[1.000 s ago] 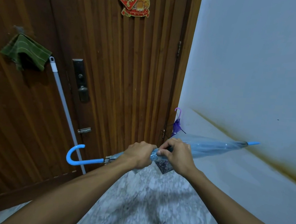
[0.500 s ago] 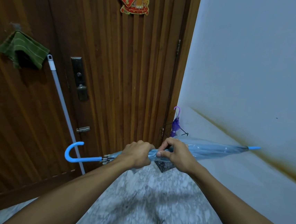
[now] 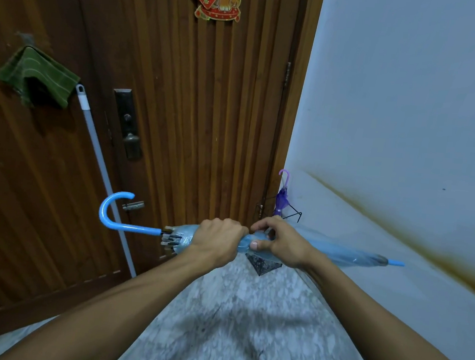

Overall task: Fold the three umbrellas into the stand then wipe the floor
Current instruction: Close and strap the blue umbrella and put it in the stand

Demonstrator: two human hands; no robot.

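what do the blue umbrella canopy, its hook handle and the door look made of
Blue umbrella canopy: thin clear plastic film, probably; it is see-through and glossy with crinkles. Hook handle: smooth hard plastic, likely; uniform light blue with a sheen. Door: dark brown wood or wood veneer, with vertical ribs and visible grain.

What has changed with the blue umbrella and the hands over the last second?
The blue umbrella has turned a little: its hooked handle now points up, where it had lain lower and flatter, and its tip has dipped slightly. Nothing was taken hold of or let go. The left hand still grips the canopy and the right hand still pinches it. The purple umbrella stays in the corner.
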